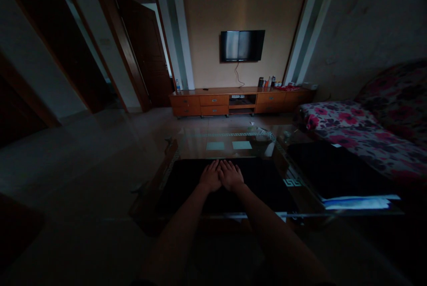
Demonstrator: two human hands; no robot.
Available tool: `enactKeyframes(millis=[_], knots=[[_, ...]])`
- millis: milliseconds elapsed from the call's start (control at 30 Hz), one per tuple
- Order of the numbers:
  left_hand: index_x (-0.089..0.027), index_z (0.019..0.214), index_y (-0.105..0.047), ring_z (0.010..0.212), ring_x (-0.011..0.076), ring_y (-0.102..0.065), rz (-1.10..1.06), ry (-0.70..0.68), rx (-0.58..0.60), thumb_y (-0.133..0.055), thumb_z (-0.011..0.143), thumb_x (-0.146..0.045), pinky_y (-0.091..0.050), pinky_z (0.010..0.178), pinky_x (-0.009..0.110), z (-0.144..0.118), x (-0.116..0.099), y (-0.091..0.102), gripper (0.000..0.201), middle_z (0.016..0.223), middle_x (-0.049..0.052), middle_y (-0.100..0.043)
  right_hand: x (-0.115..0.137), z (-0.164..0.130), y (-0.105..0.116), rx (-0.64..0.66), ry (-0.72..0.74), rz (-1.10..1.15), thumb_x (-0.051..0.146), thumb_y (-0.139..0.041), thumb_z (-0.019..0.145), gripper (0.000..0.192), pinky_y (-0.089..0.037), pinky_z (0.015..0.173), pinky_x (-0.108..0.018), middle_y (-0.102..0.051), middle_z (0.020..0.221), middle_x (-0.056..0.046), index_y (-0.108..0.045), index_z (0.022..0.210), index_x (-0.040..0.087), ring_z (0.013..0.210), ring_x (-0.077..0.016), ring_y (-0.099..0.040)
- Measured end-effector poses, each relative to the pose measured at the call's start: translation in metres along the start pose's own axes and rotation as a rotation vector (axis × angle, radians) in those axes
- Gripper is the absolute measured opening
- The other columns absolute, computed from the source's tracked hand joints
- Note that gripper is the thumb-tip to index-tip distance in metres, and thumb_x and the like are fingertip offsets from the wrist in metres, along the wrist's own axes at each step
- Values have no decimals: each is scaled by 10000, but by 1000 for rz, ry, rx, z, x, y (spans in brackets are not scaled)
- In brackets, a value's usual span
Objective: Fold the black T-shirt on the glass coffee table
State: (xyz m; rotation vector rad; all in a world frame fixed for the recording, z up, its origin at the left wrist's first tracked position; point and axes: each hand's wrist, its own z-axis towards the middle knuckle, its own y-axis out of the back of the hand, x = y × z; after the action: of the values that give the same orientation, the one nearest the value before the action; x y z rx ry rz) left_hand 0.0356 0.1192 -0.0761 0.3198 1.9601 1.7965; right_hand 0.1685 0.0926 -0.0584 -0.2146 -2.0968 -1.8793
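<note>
Both my hands rest side by side, palms down, on a flat black cloth-like sheet (263,183) that covers the near middle of a glass coffee table (187,141). My left hand (211,176) lies flat with its fingers stretched forward. Touching it on the inner side, my right hand (231,175) is flat too, fingers extended. Neither one grips anything. In the dim light I cannot make out the black sheet's material. A stack of dark folded cloth (336,170), with white and blue layers at its near edge, lies on the table to the right.
Two pale rectangles (242,145) show at the table's far part. Beyond stands a low wooden TV cabinet (215,100) with bottles and cans on top, below a wall-mounted television (243,46). A floral sofa (343,114) lines the right side. Doorways open at the left.
</note>
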Motion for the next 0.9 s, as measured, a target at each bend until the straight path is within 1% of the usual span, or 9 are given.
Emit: enactKeyframes(millis=[67, 133, 200, 267, 367, 467, 633, 833, 900], knots=[[-160, 1592, -337, 1546, 252, -250, -8, -28, -37, -379, 978, -392, -213, 1252, 426, 2, 4, 1, 658, 1672, 119, -281, 2, 4, 3, -87, -6, 7, 525, -111, 1051, 658, -197, 1205, -486, -383, 1627, -91, -382, 1575, 232, 1494, -269, -315], [-144, 1586, -349, 1541, 241, -261, 3, -74, -96, -382, 984, -369, -196, 1258, 394, 4, 6, 1, 644, 1656, 124, -321, 3, 10, 3, -158, 30, -2, 485, -103, 1059, 647, -191, 1211, -449, -427, 1599, -106, -424, 1551, 215, 1478, -256, -344], [-160, 1600, -318, 1550, 254, -234, 24, -88, -103, -398, 981, -368, -182, 1262, 419, 6, 6, -2, 658, 1665, 116, -304, 1, 15, 0, -141, 64, -22, 456, -119, 1064, 627, -115, 1239, -435, -331, 1654, -88, -357, 1590, 210, 1533, -240, -242], [-177, 1610, -294, 1558, 271, -209, 33, -65, -59, -402, 979, -382, -185, 1258, 454, 6, 7, -6, 673, 1674, 112, -278, -3, 19, -4, -59, 62, -31, 461, -141, 1064, 618, -51, 1250, -450, -205, 1698, -60, -258, 1628, 237, 1570, -228, -129], [-195, 1618, -273, 1562, 256, -200, 12, -35, -39, -370, 989, -408, -185, 1260, 453, 5, 8, -8, 671, 1684, 96, -252, -13, 22, -8, 23, 48, -26, 511, -120, 1056, 641, -29, 1255, -445, -116, 1712, -42, -167, 1646, 262, 1580, -204, -71], [-219, 1620, -260, 1567, 250, -186, 2, 14, -77, -370, 983, -528, -167, 1266, 456, 2, 15, -5, 717, 1696, 79, -212, -28, 21, -8, 22, 47, -55, 582, -105, 1037, 703, -5, 1260, -435, -65, 1713, -28, -141, 1649, 237, 1582, -189, -23], [-231, 1623, -231, 1576, 279, -133, 15, 136, -111, -311, 932, -755, -145, 1260, 502, -12, 47, 2, 871, 1707, 82, -145, -65, 11, -1, -48, -66, -115, 625, -166, 1030, 708, -24, 1258, -474, -23, 1716, -27, -156, 1645, 274, 1582, -230, -5], [-143, 1616, -235, 1571, 259, -166, 74, 240, -127, -285, 979, -663, -158, 1258, 444, -37, 97, 8, 823, 1692, 134, -190, -124, -6, 10, -108, -167, -198, 604, -231, 1028, 768, -98, 1262, -417, -122, 1707, -97, -203, 1636, 135, 1577, -240, -99], [-137, 1612, -247, 1570, 263, -169, 97, 261, -145, -307, 978, -651, -141, 1262, 453, -45, 109, 9, 818, 1691, 135, -195, -141, -9, 12, -124, -184, -203, 614, -237, 1023, 780, -122, 1259, -436, -139, 1704, -101, -203, 1635, 131, 1575, -243, -113]])
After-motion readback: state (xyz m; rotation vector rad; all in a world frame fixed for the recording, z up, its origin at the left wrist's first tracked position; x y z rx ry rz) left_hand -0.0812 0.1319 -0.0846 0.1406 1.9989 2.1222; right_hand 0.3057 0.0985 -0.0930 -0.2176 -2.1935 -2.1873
